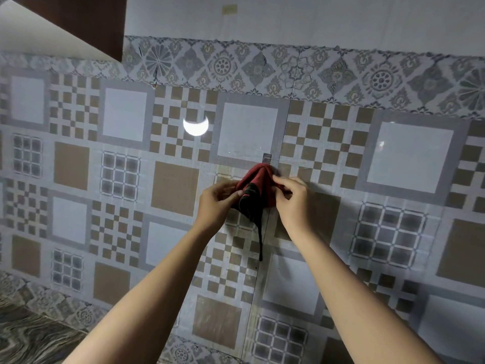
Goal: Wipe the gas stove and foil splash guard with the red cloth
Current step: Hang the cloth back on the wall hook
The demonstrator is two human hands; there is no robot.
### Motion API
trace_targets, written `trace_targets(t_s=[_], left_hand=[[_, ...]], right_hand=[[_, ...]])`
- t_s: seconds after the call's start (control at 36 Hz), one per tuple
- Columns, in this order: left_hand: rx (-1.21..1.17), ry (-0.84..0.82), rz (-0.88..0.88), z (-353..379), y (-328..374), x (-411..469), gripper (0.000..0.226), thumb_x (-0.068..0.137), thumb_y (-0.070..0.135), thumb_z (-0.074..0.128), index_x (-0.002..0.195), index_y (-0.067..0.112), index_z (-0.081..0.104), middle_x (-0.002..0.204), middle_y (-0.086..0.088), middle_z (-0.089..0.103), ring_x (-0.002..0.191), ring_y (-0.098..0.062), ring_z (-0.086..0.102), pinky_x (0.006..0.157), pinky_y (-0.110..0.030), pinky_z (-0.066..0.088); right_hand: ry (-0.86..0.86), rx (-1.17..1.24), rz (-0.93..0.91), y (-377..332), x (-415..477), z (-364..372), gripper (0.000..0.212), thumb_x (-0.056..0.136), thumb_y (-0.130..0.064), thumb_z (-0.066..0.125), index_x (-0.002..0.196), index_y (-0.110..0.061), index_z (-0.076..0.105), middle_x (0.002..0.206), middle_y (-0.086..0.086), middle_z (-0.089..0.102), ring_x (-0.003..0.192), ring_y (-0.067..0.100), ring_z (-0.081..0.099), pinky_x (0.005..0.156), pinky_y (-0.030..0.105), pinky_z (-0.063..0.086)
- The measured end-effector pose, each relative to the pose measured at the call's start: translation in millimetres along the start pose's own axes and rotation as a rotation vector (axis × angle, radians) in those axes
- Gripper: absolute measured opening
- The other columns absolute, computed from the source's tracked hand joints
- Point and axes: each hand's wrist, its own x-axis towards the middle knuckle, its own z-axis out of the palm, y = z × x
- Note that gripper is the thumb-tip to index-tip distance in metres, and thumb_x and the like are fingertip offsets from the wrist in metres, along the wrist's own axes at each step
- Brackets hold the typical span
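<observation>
Two bare forearms, no sleeves or jewellery

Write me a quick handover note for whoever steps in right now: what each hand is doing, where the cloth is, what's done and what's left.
Left hand: pinching the left side of the red cloth.
Right hand: gripping the cloth's right side.
Cloth: bunched between both hands, held up in front of the patterned tile wall; a dark part with a thin strip dangles below it. Whether it touches the wall cannot be told.
Stove and foil splash guard: not in view.
Done: cloth is in hand; no wiping can be confirmed from this view.
Left: apparently everything, the stove and the foil guard.
</observation>
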Motion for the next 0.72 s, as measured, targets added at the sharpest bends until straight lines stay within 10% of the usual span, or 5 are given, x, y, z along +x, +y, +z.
trace_targets(t_s=[0.72], left_hand=[[0.550, -0.038, -0.058, -46.4, 79.5, -26.6, 0.042, 0.090, 0.031, 0.055, 0.127, 0.009, 0.054, 0.127, -0.008, 0.059, 0.117, -0.020, 0.055, 0.100, -0.033, 0.043]], right_hand=[[-0.296, -0.045, 0.214, -66.0, -0.8, -55.3, 0.035, 0.094, -0.015, 0.047, 0.129, -0.014, 0.053, 0.125, 0.004, 0.062, 0.112, 0.022, 0.058, 0.088, 0.024, 0.044]])
